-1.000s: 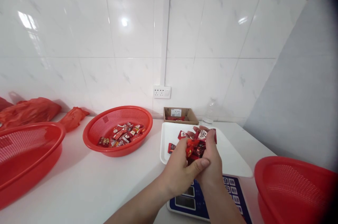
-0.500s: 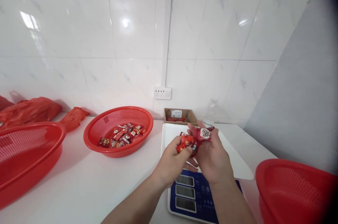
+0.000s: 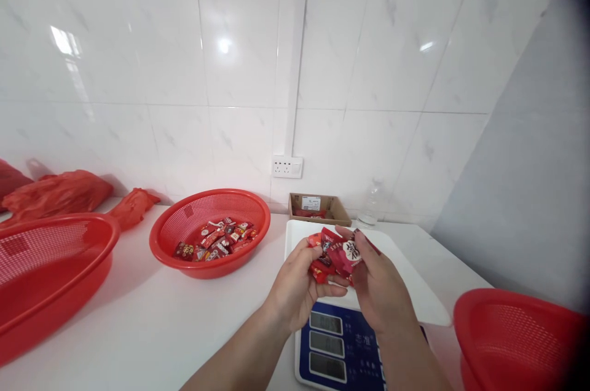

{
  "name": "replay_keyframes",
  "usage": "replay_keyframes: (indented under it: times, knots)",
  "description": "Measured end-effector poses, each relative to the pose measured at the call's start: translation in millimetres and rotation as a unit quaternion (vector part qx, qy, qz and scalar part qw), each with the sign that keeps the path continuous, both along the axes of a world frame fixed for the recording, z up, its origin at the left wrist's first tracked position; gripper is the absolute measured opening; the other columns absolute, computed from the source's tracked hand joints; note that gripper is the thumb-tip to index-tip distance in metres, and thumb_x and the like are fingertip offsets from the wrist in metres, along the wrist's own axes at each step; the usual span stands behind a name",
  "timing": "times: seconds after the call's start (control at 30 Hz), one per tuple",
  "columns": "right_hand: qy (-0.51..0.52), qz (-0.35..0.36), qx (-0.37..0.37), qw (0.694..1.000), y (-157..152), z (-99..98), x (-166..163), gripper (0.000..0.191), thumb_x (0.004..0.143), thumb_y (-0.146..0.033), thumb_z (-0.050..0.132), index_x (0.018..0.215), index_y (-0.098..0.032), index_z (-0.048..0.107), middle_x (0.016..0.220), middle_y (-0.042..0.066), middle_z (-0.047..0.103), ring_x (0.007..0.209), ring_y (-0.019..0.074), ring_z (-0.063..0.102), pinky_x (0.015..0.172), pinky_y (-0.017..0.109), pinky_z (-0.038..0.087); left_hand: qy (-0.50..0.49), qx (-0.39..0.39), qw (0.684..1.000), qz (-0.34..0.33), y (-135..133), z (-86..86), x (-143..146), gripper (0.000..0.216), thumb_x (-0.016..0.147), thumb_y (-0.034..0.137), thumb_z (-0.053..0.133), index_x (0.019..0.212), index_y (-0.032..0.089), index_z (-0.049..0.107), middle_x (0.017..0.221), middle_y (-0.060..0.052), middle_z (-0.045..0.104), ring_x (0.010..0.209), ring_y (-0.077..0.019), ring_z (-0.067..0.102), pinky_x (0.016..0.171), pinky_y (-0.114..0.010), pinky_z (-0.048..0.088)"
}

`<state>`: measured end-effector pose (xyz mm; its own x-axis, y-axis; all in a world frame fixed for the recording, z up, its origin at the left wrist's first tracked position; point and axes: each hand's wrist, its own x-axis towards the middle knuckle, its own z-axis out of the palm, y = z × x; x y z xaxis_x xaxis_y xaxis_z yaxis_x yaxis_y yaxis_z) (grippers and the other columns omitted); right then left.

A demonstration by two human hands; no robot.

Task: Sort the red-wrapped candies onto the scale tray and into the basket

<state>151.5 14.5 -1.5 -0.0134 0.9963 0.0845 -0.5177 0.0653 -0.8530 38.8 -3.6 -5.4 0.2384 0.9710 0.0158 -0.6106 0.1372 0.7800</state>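
Note:
My left hand [image 3: 292, 289] and my right hand [image 3: 380, 289] are held together above a white tray [image 3: 405, 271] that rests on a blue electronic scale [image 3: 341, 348]. Both hands are closed around a bunch of red candy packets [image 3: 338, 254], with one larger packet bearing a white label on top, under my right thumb. To the left, a red mesh basket [image 3: 209, 231] holds several more red candy packets [image 3: 214, 239].
A large red basket [image 3: 50, 274] sits at the far left, another red basket [image 3: 520, 335] at the lower right. Red plastic bags [image 3: 59, 194] lie against the tiled wall. A small cardboard box [image 3: 318, 208], a clear bottle [image 3: 371, 203] and a wall socket [image 3: 286, 166] are behind the tray.
My hands lifted the packets off the tray and drew them slightly nearer; the tray now shows no loose packets. The camera tilted up a little.

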Motion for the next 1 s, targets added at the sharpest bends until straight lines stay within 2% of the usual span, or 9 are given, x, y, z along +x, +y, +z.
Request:
replay_keyframes:
  times: [0.13, 0.33, 0.47, 0.57, 0.73, 0.9, 1.0]
  knots:
    - [-0.048, 0.013, 0.012, 0.999, -0.3, -2.0, 0.0, 0.045, 0.065, -0.049, 0.07, 0.099, -0.019, 0.068, 0.084, 0.004, 0.07, 0.081, 0.0214, 0.062, 0.064, 0.03, 0.049, 0.007, 0.015, 1.0, 0.013, -2.0, 0.0, -0.5, 0.021, 0.083, 0.028, 0.049, 0.099, 0.015, 0.052, 0.07, -0.003, 0.062, 0.052, -0.0101, 0.058, 0.046, -0.021, 0.052]
    - [-0.103, -0.002, 0.052, 0.993, 0.0, -4.6, 3.8, 0.036, 0.067, -0.043, 0.072, 0.095, -0.021, 0.068, 0.081, 0.002, 0.068, 0.083, 0.0192, 0.06, 0.067, 0.027, 0.048, 0.047, 0.062, 0.996, 0.037, -5.0, -1.3, -0.6, 0.037, 0.079, 0.038, 0.06, 0.106, 0.015, 0.055, 0.071, -0.001, 0.058, 0.053, -0.0073, 0.053, 0.046, -0.018, 0.05]
    - [-0.116, 0.03, 0.077, 0.99, -2.5, -3.6, 5.4, 0.035, 0.069, -0.043, 0.069, 0.097, -0.02, 0.067, 0.077, 0.002, 0.066, 0.068, 0.0158, 0.057, 0.053, 0.024, 0.045, 0.065, 0.092, 0.992, 0.048, -5.8, -1.9, -0.5, 0.038, 0.079, 0.041, 0.058, 0.108, 0.014, 0.058, 0.071, -0.002, 0.059, 0.056, -0.0083, 0.054, 0.046, -0.017, 0.047]
    - [-0.129, 0.03, 0.084, 0.988, -4.3, -2.0, 5.9, 0.037, 0.07, -0.044, 0.068, 0.098, -0.019, 0.067, 0.074, 0.002, 0.065, 0.06, 0.013, 0.052, 0.047, 0.023, 0.041, 0.071, 0.091, 0.992, 0.056, -5.6, -1.6, -0.3, 0.037, 0.08, 0.042, 0.057, 0.106, 0.015, 0.06, 0.069, -0.002, 0.058, 0.055, -0.0089, 0.054, 0.045, -0.017, 0.047]
    - [-0.177, 0.022, 0.087, 0.98, -4.0, -1.2, 6.3, 0.045, 0.072, -0.048, 0.065, 0.105, -0.016, 0.065, 0.076, 0.004, 0.064, 0.064, 0.0141, 0.052, 0.052, 0.024, 0.043, 0.055, 0.059, 0.995, 0.063, -3.9, -1.6, 0.1, 0.034, 0.08, 0.044, 0.056, 0.099, 0.016, 0.061, 0.068, 0.0, 0.056, 0.055, -0.0092, 0.054, 0.042, -0.017, 0.048]
    - [-0.25, -0.012, 0.086, 0.964, -3.7, -1.3, 8.4, 0.048, 0.072, -0.051, 0.063, 0.108, -0.019, 0.063, 0.077, 0.003, 0.064, 0.063, 0.0144, 0.052, 0.052, 0.024, 0.044, 0.072, 0.05, 0.996, 0.018, -3.6, -2.9, -0.2, 0.041, 0.08, 0.048, 0.054, 0.107, 0.017, 0.054, 0.07, -0.002, 0.059, 0.055, -0.0101, 0.058, 0.048, -0.02, 0.051]
    - [-0.268, -0.007, 0.069, 0.961, -5.0, -1.0, 8.6, 0.048, 0.072, -0.053, 0.061, 0.109, -0.021, 0.062, 0.078, 0.003, 0.063, 0.063, 0.0152, 0.054, 0.049, 0.024, 0.044, 0.07, 0.057, 0.996, -0.023, -4.6, -3.9, -1.2, 0.044, 0.076, 0.042, 0.062, 0.111, 0.017, 0.051, 0.076, -0.003, 0.061, 0.063, -0.0129, 0.063, 0.053, -0.022, 0.053]
